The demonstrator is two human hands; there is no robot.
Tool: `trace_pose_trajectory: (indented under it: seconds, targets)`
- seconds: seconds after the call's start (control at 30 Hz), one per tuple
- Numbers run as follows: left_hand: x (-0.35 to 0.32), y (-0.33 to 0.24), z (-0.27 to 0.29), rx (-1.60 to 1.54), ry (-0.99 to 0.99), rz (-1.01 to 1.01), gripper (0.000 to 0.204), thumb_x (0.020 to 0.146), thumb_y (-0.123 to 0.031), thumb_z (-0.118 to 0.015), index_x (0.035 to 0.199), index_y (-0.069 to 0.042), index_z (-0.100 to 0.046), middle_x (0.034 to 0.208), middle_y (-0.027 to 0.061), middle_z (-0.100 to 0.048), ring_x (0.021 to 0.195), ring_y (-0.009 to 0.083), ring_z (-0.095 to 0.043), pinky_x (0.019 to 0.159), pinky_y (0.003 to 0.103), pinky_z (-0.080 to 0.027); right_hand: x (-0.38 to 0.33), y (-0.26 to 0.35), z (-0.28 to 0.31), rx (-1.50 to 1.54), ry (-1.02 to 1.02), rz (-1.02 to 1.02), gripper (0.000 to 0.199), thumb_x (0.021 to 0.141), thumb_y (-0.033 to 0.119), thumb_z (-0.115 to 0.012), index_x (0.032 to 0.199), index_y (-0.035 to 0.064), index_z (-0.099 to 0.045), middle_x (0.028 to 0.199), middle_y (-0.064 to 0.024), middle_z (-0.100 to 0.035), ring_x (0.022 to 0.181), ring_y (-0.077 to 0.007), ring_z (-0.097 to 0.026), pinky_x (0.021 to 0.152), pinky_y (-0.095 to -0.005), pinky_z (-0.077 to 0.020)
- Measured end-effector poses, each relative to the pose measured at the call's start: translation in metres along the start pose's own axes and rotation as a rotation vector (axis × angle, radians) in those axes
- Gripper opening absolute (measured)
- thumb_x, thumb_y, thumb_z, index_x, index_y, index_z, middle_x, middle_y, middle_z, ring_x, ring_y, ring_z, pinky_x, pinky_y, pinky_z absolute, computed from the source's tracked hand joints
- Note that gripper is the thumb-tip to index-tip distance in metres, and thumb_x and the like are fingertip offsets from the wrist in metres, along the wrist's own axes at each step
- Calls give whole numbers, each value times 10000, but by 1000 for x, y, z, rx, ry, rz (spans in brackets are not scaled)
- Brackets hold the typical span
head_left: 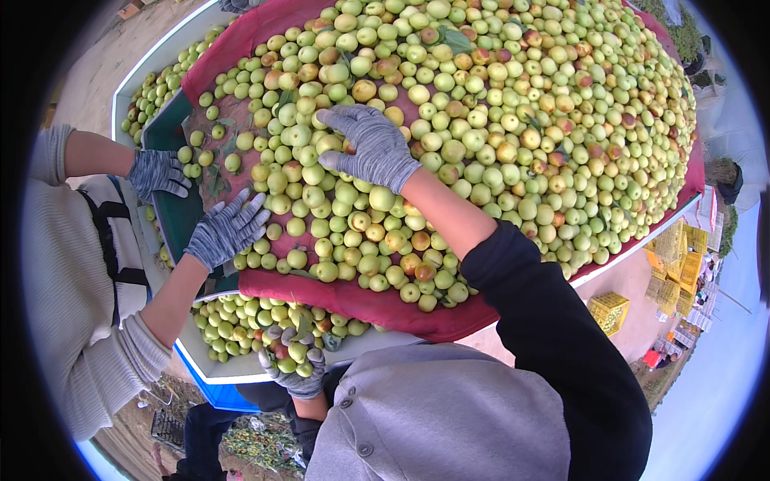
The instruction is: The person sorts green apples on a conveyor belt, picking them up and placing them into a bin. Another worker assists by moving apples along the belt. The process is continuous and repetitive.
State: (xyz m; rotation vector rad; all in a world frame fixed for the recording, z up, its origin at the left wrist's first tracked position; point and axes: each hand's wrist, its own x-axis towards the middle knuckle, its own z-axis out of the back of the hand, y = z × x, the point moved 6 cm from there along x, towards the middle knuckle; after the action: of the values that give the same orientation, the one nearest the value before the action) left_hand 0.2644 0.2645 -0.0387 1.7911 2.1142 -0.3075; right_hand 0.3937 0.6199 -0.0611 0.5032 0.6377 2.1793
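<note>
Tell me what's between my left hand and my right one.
In the head view, going from your left hand to your right hand: some fruit, the red cloth, then more fruit. It's not bare.

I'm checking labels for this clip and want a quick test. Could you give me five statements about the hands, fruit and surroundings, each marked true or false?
1. The person's left hand cups several green fruits. True.
2. The person's right hand is bare. False: it wears a grey glove.
3. Both of the co-worker's hands wear gloves. True.
4. The cloth edging the big heap of fruit is blue. False: that cloth is red.
5. Yellow crates stand on the right of the view. True.
</note>
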Motion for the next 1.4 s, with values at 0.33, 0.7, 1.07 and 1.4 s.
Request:
trace_pose_trajectory:
  seconds: [0.33, 0.7, 1.07, 1.4]
  targets:
    - [-16, -4, -1, 7, 104, -31, 415, 947, -454, -503, 1290, -221, -485, 1169, 0, -481, 1092, 208, -454, 898, 415, -449, 128, -30, 44, -361, -130, -184, 258, 926, 192, -535, 1142, 200, -675, 1100, -92, -654, 1004, -286, -624, 911, -408, -501]
    - [-15, -5, 0, 3, 21, -102, 369, 932, -423, -547, 1223, -202, -494, 1087, -7, -509, 1057, 238, -469, 848, 415, -494, 127, -46, 21, 427, 400, -226, 528, 829, 282, -709, 1276, 86, -509, 1224, -116, -622, 1085, -266, -619, 977, -424, -482]
    - [-19, -2, -6, -14, 85, -99, 375, 951, -416, -530, 1235, -175, -488, 1107, 19, -522, 1070, 254, -482, 880, 450, -487, 38, 65, 56, 1858, 524, 65, 582, 841, 156, -698, 1373, 89, -470, 1417, -188, -455, 1172, -306, -557, 946, -342, -526]
    - [-23, -5, -1, 12, 156, -127, 434, 947, -453, -522, 1287, -190, -465, 1132, 15, -504, 1099, 263, -472, 897, 466, -490, -11, 71, 51, 1804, 450, -204, 452, 861, 368, -687, 1214, 131, -534, 1031, -103, -611, 744, -141, -582, 622, -230, -469]
